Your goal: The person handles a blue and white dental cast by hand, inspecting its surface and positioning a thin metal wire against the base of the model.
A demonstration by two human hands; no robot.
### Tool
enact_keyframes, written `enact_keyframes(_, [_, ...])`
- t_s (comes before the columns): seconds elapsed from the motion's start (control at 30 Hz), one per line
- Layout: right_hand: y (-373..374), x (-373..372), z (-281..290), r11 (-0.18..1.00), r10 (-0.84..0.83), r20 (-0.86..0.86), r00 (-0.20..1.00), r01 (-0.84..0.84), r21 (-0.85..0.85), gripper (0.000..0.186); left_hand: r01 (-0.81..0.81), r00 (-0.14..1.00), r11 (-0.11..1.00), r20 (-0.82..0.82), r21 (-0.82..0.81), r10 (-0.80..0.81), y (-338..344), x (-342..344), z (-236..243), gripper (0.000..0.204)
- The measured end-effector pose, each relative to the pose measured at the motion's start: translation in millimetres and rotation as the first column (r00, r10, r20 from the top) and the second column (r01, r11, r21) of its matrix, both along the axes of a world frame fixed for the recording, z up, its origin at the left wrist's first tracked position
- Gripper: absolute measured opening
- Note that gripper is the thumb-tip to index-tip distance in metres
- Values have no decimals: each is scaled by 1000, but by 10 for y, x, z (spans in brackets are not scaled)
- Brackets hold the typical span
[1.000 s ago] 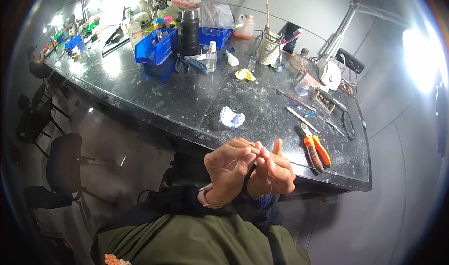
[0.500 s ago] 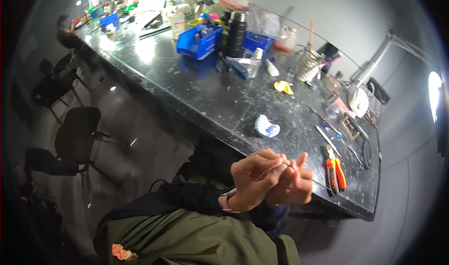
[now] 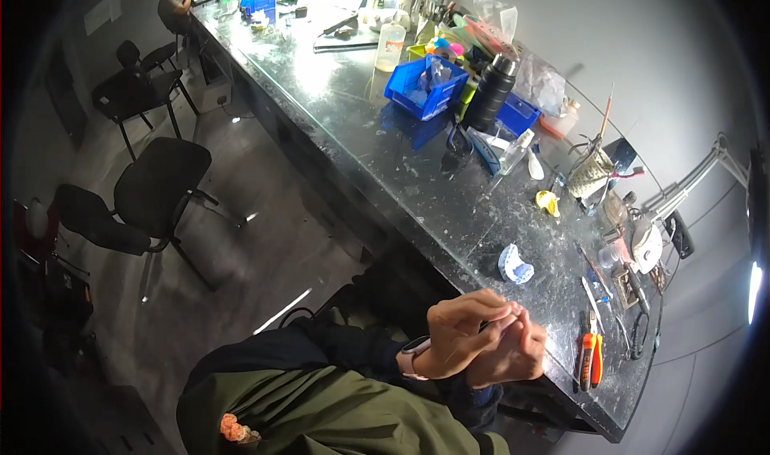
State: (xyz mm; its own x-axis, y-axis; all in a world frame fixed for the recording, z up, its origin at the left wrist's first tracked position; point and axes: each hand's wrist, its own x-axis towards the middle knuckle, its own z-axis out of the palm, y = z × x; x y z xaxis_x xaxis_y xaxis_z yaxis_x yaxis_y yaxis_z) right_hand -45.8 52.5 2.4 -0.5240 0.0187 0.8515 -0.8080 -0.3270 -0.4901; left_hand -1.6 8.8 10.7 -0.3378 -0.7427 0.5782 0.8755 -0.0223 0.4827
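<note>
My left hand [image 3: 465,332], with a watch on a pale strap [image 3: 413,359] at its wrist, is closed with its fingertips pinched together. Against it is my right hand [image 3: 513,352], fingers curled in and their tips meeting the left fingertips. Whatever lies between them is too small and too covered to make out. Both hands are held over the front edge of the dark bench [image 3: 473,226]. Just beyond them stands a blue and white dental cast [image 3: 515,266]. To their right lie pliers with orange and black handles [image 3: 591,360].
Slim tools [image 3: 594,294] lie beyond the pliers. Farther back are a yellow piece [image 3: 548,203], a brush pot [image 3: 589,174], a black flask [image 3: 491,94] and a blue bin [image 3: 425,86]. Chairs [image 3: 163,186] stand left of the bench; another person [image 3: 174,7] is at its far end.
The view has turned, so the bench and its things sit lower and farther right. My hands remain together; the raised finger on my right hand has curled in.
</note>
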Motion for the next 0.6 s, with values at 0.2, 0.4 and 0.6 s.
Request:
enact_keyframes(0.2, [-17, 63, 2, 995, 78, 11, 997, -79, 63, 9, -83, 996, 994, -44, -64, 80, -80, -13, -91, 8])
enact_keyframes(0.4, [-30, -21, 14, 1000, 26, 84, 996, -25, -5, 15, -34, 996, 996, 79, -77, 40, -104, 5, 34, 6])
enact_keyframes(0.6, [61, -71, 3, 997, -49, 11, 999, 50, -55, 12, -9, 1000, 989, 15, -150, 11, -41, -62, 51, 12])
